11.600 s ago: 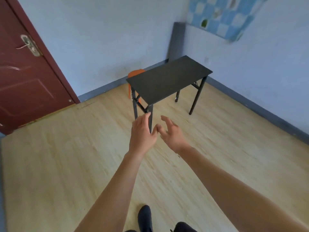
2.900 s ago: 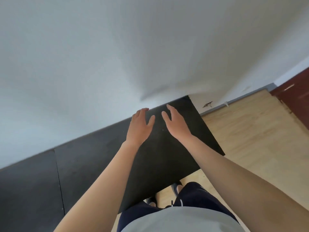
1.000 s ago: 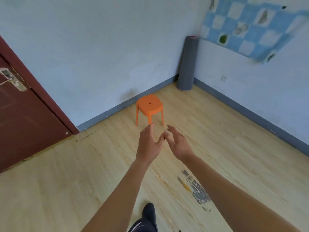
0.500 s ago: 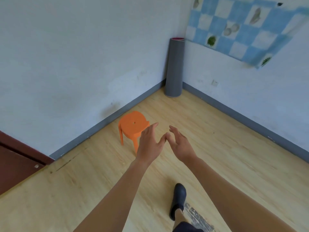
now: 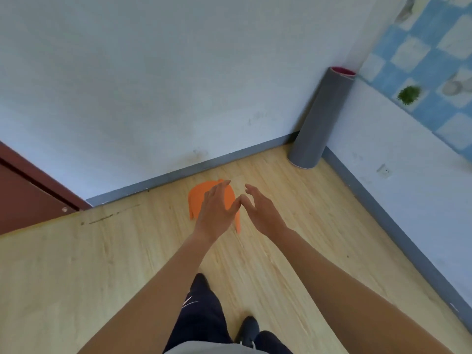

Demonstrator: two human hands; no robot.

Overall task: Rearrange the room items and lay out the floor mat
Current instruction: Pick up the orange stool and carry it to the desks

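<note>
Neither hand holds anything: the left hand [image 5: 215, 213] and the right hand [image 5: 263, 213] are both stretched forward with fingers straight and relaxed, thumbs nearly meeting between them. They hang above one orange stool [image 5: 201, 198], which stands on the wooden floor [image 5: 89, 264] near the grey baseboard [image 5: 178, 172] of the far wall; the left hand hides most of its seat, and whether it touches the seat cannot be told. One rolled floor mat [image 5: 319, 123], grey outside with a pink core showing at its top, stands on end in the corner where the two walls meet, leaning slightly, well apart from the stool. A dark red door [image 5: 25, 198] closes off the left edge. Between door, stool and mat the floor boards run bare towards the viewer, bounded on the right by the second baseboard. One checked blue cloth [image 5: 434, 60] hangs on the right wall, with one white socket [image 5: 384, 170] below it. Two dark shoes show: one shoe [image 5: 200, 281] forward, another shoe [image 5: 249, 328] behind.
</note>
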